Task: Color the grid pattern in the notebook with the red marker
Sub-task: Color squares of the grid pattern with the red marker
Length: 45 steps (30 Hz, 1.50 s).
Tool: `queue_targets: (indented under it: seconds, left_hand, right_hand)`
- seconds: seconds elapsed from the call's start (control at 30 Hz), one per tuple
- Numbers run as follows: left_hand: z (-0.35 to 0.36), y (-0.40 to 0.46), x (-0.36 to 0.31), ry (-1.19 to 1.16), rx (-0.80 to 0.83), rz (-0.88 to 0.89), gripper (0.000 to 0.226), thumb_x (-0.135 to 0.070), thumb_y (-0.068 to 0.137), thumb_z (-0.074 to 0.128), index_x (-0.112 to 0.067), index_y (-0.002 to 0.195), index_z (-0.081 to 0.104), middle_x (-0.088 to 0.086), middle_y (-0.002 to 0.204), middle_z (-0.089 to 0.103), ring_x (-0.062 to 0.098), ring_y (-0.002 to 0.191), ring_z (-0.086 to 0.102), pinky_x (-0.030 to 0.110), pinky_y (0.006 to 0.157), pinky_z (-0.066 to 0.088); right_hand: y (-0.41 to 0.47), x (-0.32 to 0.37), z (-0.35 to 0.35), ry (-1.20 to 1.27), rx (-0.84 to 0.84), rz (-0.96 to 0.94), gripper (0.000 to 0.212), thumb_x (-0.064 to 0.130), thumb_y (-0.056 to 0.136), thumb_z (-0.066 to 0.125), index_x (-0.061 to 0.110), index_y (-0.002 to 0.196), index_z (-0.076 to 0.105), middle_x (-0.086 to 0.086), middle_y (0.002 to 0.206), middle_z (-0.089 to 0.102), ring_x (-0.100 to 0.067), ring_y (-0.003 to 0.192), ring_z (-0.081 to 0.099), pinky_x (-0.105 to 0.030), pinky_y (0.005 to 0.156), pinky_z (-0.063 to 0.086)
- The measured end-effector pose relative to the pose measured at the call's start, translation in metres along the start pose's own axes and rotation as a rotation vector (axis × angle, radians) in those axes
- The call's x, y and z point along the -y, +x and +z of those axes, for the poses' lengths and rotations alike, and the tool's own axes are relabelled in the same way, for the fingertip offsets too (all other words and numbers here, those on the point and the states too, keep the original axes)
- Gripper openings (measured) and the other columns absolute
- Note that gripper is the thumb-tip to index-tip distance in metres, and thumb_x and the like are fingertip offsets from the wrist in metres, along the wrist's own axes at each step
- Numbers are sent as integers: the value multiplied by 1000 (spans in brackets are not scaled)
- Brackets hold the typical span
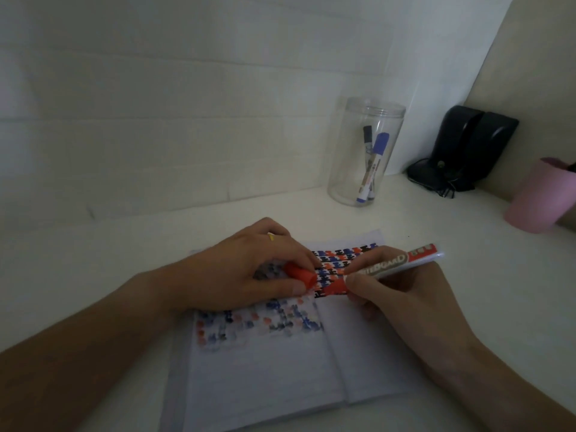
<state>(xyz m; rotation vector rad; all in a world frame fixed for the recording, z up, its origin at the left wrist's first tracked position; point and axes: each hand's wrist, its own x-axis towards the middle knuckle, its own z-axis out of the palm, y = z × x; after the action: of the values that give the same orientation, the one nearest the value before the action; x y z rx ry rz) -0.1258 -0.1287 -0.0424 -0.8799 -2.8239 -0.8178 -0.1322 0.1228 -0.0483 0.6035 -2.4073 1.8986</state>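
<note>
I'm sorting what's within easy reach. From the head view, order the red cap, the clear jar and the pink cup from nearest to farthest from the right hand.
1. Red cap: held in the left hand, just left of the right hand.
2. Clear jar: behind, by the wall.
3. Pink cup: far right edge.

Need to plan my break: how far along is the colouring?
Done: cap is off, held in the left hand. In hand: right hand holds the red marker on the pattern. Left: the notebook page below is blank.
</note>
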Motion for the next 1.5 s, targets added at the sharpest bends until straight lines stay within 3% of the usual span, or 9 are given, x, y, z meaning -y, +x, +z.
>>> queue_targets:
  seconds: [0.13,0.27,0.43,0.5,0.63,0.93,1.27,1.37,1.5]
  left_hand:
    - [0,0,0,1,10,2,30,-46,94,66,-38,123,68,-24,130,65,9,130,44,35,106,47]
    - [-1,0,0,7,16,0,31,-46,93,66,-37,124,68,-25,130,65,9,130,44,34,107,46]
    - [0,0,0,15,5,9,31,-46,93,67,-37,122,69,-26,129,66,8,129,45,32,106,46]
    - [0,0,1,15,2,5,31,-48,93,65,-39,122,69,-25,129,66,9,130,45,34,106,47]
    - [0,-1,3,3,4,4,34,-53,92,62,-42,124,66,-23,129,66,10,131,45,36,106,48]
    - [1,-1,2,8,10,-11,35,-53,92,62,-41,125,67,-24,129,66,10,131,45,35,107,47]
    - [1,-1,1,6,15,-14,33,-51,93,63,-42,125,66,-24,130,66,11,132,45,37,107,47]
    - [1,-1,2,8,14,-10,33,-52,93,62,-42,125,66,-25,130,66,11,132,45,36,107,47]
    - [1,-1,3,8,7,-2,32,-51,93,63,-41,124,67,-24,129,66,11,131,45,36,107,47]
  right_hand:
    - [0,-1,0,-41,-11,-38,7,18,72,74,22,76,78,-3,64,76,-11,59,69,-23,55,55]
    - [-1,-5,2,-69,-2,-46,7,16,75,76,22,78,79,-4,64,75,-14,59,69,-30,57,58]
    - [-2,-5,1,-96,28,-57,5,22,75,77,25,78,79,-1,67,77,-13,61,72,-25,58,57]
    - [-3,-4,2,-114,8,-61,8,26,73,74,24,79,79,-2,66,76,-17,61,72,-31,56,59]
    - [-2,-4,1,-126,-38,-53,12,25,70,71,18,78,77,-10,64,73,-34,64,70,-55,60,60]
    - [-2,-4,1,-94,6,-40,6,21,71,73,20,75,77,-2,63,74,-13,58,68,-34,57,59]
    - [-2,-4,0,-95,-27,-25,11,28,68,70,22,74,77,-2,62,73,-14,59,68,-44,59,60]
    - [-2,-3,0,-63,-3,-35,5,19,73,73,21,76,78,-1,63,74,-13,59,69,-33,58,59]
    - [-3,-2,1,-108,30,-57,14,10,79,78,24,77,79,2,66,77,-9,60,72,-22,58,58]
